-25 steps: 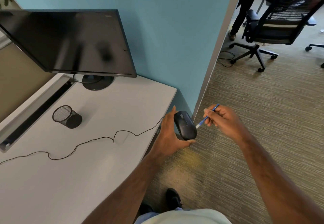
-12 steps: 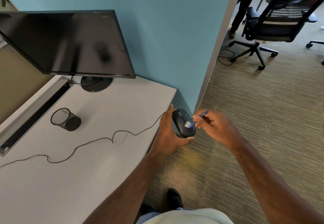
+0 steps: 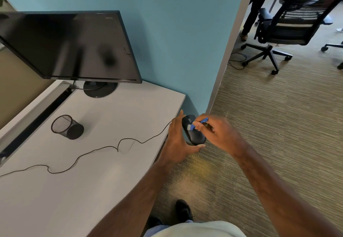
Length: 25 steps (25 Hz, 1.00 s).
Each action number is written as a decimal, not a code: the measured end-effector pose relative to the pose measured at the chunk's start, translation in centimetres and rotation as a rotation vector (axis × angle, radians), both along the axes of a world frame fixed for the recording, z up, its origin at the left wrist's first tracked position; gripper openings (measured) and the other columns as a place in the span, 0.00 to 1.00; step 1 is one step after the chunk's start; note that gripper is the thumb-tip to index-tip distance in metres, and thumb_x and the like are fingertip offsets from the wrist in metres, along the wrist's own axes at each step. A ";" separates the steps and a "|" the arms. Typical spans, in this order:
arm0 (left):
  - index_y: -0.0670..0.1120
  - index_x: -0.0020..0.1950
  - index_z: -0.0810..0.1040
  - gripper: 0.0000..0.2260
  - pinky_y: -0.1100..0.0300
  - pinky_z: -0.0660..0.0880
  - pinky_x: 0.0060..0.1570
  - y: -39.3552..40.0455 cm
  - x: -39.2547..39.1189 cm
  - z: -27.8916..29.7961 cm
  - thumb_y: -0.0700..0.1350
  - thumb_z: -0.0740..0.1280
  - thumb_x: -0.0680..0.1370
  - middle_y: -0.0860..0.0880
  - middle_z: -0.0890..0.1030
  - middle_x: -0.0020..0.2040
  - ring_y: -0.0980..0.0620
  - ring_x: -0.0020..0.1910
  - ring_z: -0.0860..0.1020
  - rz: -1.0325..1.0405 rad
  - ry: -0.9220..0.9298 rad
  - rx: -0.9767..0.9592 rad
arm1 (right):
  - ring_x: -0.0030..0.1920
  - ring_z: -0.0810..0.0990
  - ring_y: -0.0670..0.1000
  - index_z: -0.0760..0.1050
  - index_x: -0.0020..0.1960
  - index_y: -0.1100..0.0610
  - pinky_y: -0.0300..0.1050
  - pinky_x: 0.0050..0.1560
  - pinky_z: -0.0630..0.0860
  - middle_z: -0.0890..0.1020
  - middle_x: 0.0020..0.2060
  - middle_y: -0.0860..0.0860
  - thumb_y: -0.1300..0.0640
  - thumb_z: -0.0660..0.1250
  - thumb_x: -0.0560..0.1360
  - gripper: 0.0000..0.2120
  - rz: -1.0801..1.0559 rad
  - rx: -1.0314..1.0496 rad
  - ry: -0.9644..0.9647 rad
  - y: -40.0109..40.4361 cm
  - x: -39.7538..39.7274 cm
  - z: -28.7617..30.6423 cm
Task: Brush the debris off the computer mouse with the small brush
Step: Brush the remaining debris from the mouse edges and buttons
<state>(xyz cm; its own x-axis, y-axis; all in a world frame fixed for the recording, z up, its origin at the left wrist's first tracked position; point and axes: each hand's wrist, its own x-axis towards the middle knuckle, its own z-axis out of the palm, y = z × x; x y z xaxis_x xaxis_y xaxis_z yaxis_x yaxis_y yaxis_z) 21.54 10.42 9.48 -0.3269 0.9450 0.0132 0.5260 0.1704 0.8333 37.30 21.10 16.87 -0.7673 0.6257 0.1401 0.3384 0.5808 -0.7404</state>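
Note:
A black wired computer mouse [image 3: 194, 134] is held in the air just off the desk's right edge, above the carpet. My left hand [image 3: 179, 140] grips it from the left and below, thumb up beside it. My right hand [image 3: 220, 133] pinches a small blue-handled brush [image 3: 198, 123] with white bristles. The bristles touch the top of the mouse near its wheel. The mouse's thin black cable [image 3: 104, 148] trails left across the desk.
The white desk [image 3: 104, 190] carries a black monitor [image 3: 70, 47] and a tipped black mesh pen cup [image 3: 66, 127]. A teal wall stands behind. Carpet lies to the right, with a black office chair [image 3: 289, 25] and a standing person's legs beyond.
My right hand has moved left, bringing the brush from beside the mouse onto its top, then further up toward the wheel. My left hand keeps holding the mouse.

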 end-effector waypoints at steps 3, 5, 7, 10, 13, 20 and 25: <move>0.59 0.81 0.48 0.57 0.73 0.58 0.68 -0.2 -0.2 0.0 0.59 0.83 0.65 0.61 0.62 0.74 0.71 0.72 0.59 0.021 -0.009 -0.004 | 0.24 0.70 0.46 0.83 0.48 0.50 0.36 0.27 0.63 0.81 0.33 0.40 0.54 0.66 0.84 0.09 0.059 -0.004 -0.025 -0.1 0.5 -0.2; 0.59 0.81 0.48 0.56 0.73 0.59 0.67 -0.3 -0.4 0.0 0.58 0.84 0.65 0.62 0.61 0.72 0.73 0.69 0.60 0.038 -0.010 -0.013 | 0.26 0.72 0.44 0.81 0.45 0.53 0.33 0.30 0.63 0.76 0.28 0.41 0.55 0.67 0.83 0.10 0.063 0.000 -0.062 0.0 1.2 -0.2; 0.55 0.82 0.49 0.57 0.68 0.61 0.67 -0.3 -0.6 0.1 0.57 0.84 0.65 0.60 0.62 0.74 0.67 0.71 0.60 0.038 -0.022 -0.020 | 0.26 0.70 0.44 0.80 0.43 0.54 0.33 0.30 0.62 0.72 0.27 0.43 0.55 0.66 0.83 0.10 0.041 0.005 -0.072 0.1 1.8 0.0; 0.59 0.80 0.49 0.56 0.69 0.64 0.68 -0.2 -0.5 0.3 0.55 0.85 0.65 0.56 0.64 0.76 0.67 0.70 0.61 0.024 -0.014 -0.014 | 0.24 0.69 0.47 0.83 0.48 0.53 0.37 0.27 0.62 0.76 0.28 0.46 0.56 0.66 0.84 0.09 -0.037 -0.023 0.025 0.1 1.7 0.5; 0.60 0.79 0.50 0.54 0.65 0.66 0.70 -0.2 -0.1 0.4 0.56 0.84 0.65 0.66 0.62 0.71 0.70 0.70 0.62 0.002 0.010 0.009 | 0.28 0.78 0.53 0.84 0.54 0.50 0.47 0.29 0.74 0.83 0.39 0.36 0.51 0.66 0.84 0.08 -0.054 0.018 0.075 -0.4 0.1 0.6; 0.51 0.83 0.50 0.59 0.49 0.69 0.73 -0.4 0.0 0.0 0.61 0.83 0.63 0.51 0.65 0.77 0.52 0.76 0.65 -0.006 0.043 0.040 | 0.39 0.79 0.34 0.83 0.53 0.52 0.28 0.36 0.70 0.82 0.39 0.42 0.53 0.67 0.84 0.07 -0.028 0.083 -0.021 -1.4 -1.9 -0.1; 0.50 0.84 0.50 0.59 0.66 0.65 0.68 -0.3 -0.7 -0.3 0.62 0.83 0.64 0.54 0.66 0.75 0.57 0.73 0.65 0.048 0.018 -0.011 | 0.29 0.75 0.42 0.82 0.47 0.53 0.33 0.29 0.66 0.75 0.30 0.42 0.54 0.66 0.83 0.09 0.047 0.062 -0.109 -1.4 -0.4 0.0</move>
